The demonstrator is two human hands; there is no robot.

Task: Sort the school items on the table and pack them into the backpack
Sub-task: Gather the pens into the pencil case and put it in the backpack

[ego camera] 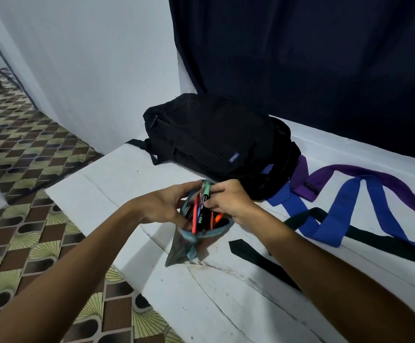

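On a white table (226, 305) against a dark curtain, the left hand (163, 206) and right hand (228, 200) grasp an open pencil pouch (196, 233) stuffed with pens, while the black backpack (216, 142) lies apparently closed just behind and ties (345, 201) remain unpacked, so packing seems barely begun.

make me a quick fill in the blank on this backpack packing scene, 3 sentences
1. Both hands hold a pencil pouch stuffed with ____.
2. The backpack lying behind the hands is ____ in colour.
3. Between the purple tie and the dark green tie lies a ____ one.

Missing words: pens; black; blue
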